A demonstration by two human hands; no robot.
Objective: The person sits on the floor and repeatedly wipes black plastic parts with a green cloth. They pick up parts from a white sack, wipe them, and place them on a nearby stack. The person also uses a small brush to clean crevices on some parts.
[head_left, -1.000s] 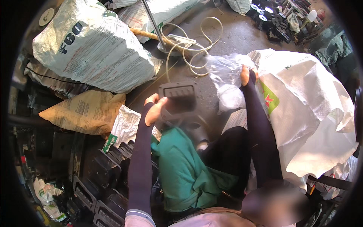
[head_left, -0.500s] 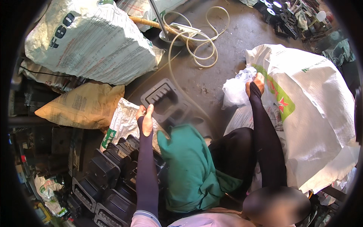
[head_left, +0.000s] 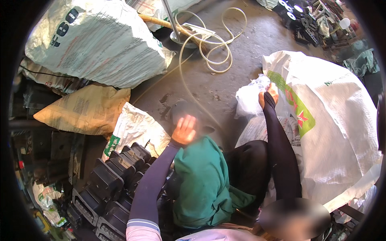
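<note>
Gray floor (head_left: 257, 44) | looped hose (head_left: 231, 62) | white sack (head_left: 335, 128) | left grip (head_left: 185, 130): can't say | right grip (head_left: 270, 95): pinching plastic bag (head_left: 248, 99)

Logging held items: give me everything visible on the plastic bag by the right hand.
The plastic bag is whitish and translucent, apparently thin film, crumpled with bright creases. The right hand grips its upper right part; the rest spreads left and below the fist. It sits left of the big white sack. Contents, and whether its underside touches anything, can't be told.
</note>
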